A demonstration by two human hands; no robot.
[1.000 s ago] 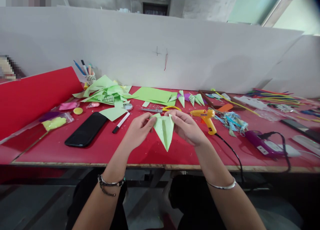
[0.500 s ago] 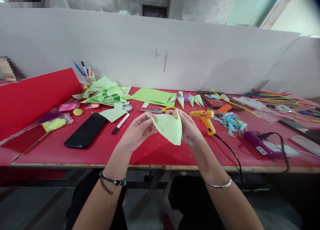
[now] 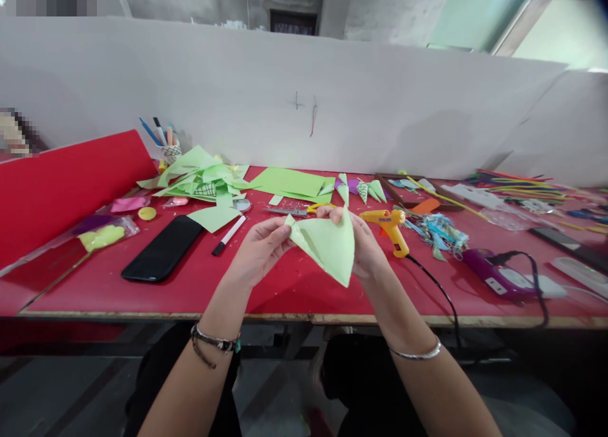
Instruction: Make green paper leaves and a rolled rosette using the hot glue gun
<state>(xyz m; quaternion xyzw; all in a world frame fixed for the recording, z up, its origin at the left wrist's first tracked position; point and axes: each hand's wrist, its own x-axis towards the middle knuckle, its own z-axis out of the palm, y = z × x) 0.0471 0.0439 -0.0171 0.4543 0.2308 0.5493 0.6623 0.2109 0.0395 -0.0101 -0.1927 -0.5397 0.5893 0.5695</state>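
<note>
A curled piece of light green paper (image 3: pixel 327 244) is held up over the red table top, its lower tip pointing down. My left hand (image 3: pixel 263 247) pinches its left corner between thumb and fingers. On the other side my right hand (image 3: pixel 358 240) grips the right part, with some fingers behind the paper and hidden. Behind the hands lie scissors with yellow handles (image 3: pixel 319 208). A yellow hot glue gun (image 3: pixel 390 228) lies to the right of my right hand, and a marker (image 3: pixel 229 235) rests to the left of my left hand.
A black phone (image 3: pixel 164 248) lies at left, near a heap of green paper scraps (image 3: pixel 204 177). Flat green sheets (image 3: pixel 289 182) and rolled green cones (image 3: pixel 363 190) sit at the back. At right, a purple power strip (image 3: pixel 498 277) trails cables.
The green paper has tilted and turned, so its lower tip sits lower and further right. Its right edge now stands higher above my right fingers. Both hands have barely moved.
</note>
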